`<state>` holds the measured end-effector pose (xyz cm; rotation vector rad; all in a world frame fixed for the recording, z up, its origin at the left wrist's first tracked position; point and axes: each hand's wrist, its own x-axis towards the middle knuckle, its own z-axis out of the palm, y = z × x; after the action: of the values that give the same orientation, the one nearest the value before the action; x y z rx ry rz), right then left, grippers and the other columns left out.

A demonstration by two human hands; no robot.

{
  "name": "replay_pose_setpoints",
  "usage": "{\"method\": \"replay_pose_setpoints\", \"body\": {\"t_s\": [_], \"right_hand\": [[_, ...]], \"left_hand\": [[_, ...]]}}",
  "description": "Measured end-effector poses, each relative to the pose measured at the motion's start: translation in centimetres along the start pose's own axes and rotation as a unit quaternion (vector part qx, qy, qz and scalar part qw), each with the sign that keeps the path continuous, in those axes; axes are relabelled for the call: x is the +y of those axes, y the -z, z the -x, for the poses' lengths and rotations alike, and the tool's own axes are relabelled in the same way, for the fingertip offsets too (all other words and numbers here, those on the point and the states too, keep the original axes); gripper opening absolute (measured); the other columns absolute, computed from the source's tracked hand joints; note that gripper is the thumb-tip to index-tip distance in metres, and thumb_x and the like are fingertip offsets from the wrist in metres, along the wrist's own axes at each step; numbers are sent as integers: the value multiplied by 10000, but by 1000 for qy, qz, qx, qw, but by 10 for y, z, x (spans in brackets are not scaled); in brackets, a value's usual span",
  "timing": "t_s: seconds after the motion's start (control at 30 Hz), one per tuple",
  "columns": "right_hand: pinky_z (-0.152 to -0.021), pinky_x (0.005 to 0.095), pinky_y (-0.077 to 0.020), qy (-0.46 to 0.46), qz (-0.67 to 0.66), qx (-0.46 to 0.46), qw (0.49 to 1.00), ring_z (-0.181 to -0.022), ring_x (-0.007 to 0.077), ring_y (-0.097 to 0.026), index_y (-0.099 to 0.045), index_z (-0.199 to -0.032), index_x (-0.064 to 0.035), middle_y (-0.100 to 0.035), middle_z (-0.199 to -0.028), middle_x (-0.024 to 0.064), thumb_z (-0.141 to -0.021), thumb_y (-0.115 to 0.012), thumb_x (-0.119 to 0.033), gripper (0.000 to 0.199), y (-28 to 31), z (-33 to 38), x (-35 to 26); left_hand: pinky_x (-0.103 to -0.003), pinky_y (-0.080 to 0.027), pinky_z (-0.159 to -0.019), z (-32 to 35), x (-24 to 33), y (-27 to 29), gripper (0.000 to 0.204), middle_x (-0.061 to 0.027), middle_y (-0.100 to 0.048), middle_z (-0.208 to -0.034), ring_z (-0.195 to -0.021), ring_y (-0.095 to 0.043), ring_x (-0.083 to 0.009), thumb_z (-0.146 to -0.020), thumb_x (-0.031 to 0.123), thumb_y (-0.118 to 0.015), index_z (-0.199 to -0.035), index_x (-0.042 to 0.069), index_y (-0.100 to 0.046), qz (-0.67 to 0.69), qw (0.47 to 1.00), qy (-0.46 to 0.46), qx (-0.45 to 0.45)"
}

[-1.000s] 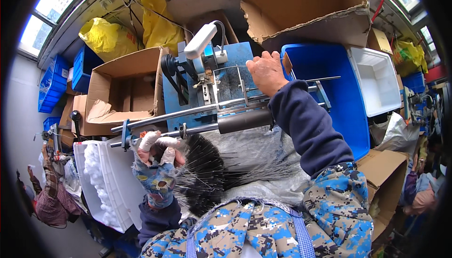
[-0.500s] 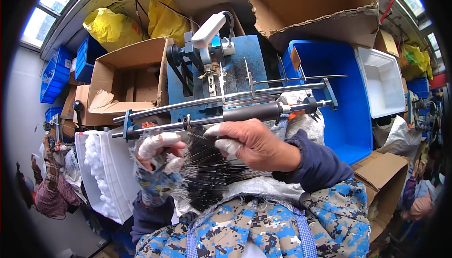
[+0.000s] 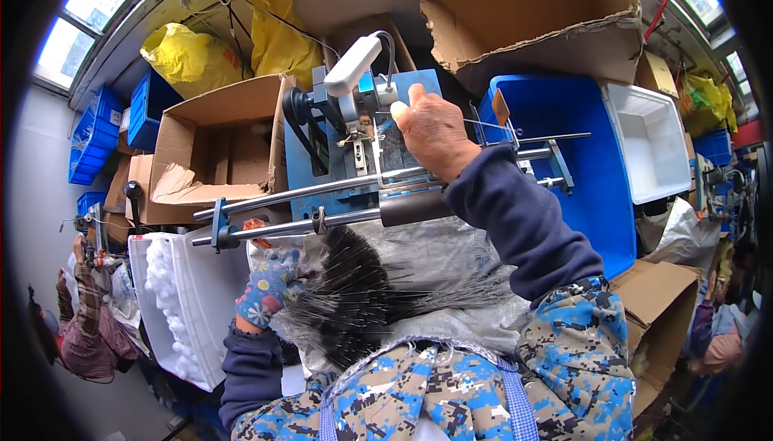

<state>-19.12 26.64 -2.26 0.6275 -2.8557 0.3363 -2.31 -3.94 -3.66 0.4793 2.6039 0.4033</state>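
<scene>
My right hand [image 3: 435,133] reaches forward over the blue machine [image 3: 419,87]. Its thumb and finger pinch a thin wire-like rod [image 3: 477,123], part of which sticks out to the right of the hand. My left hand [image 3: 272,284], in a flowered fabric glove, rests low beside a dense bundle of thin dark wires [image 3: 350,296] with pale tips. Its fingers are mostly hidden among the wires, so their grip does not show. The bundle lies on greyish-white sheeting [image 3: 451,248] over my lap.
Two metal rails [image 3: 290,193] cross in front of the machine. At left stand an open cardboard box [image 3: 181,131] and a white bin [image 3: 213,312] with white fluffy material. A blue tub [image 3: 600,175] and white tub [image 3: 656,143] stand right. Other people work at both sides.
My right hand has moved from the wires in front of me forward and up to the machine. My left hand has dropped slightly and turned, and the wires now fan out to the right.
</scene>
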Motion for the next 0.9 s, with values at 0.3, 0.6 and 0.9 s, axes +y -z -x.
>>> {"method": "replay_pose_setpoints", "body": {"t_s": [0.3,0.6,0.9], "right_hand": [[-675,394,-434,9,13,17,1000,-859,262,-534,-608,-812,-82,-522,-929,109,-736,-540,-108,105,-30,-5,2],[-684,411,-422,16,-5,5,1000,-860,265,-534,-627,-808,-76,-545,-953,115,-735,-545,-119,117,-31,-3,3],[-755,417,-400,0,-87,9,996,-842,273,-549,-634,-834,-70,-595,-879,104,-759,-536,-122,134,-45,-9,13]], "left_hand": [[-414,-467,-745,2,16,-1,387,-152,-603,-921,-855,-567,-370,-674,142,-698,-1025,34,-576,40,985,-69,151],[-261,-502,-623,9,64,32,470,-118,-600,-880,-700,-602,-168,-807,-57,-566,-1232,52,-396,374,821,-75,426],[-261,-523,-472,0,75,45,580,-145,-602,-822,-611,-616,-194,-808,-68,-539,-1325,70,-312,541,713,-95,436]]}}
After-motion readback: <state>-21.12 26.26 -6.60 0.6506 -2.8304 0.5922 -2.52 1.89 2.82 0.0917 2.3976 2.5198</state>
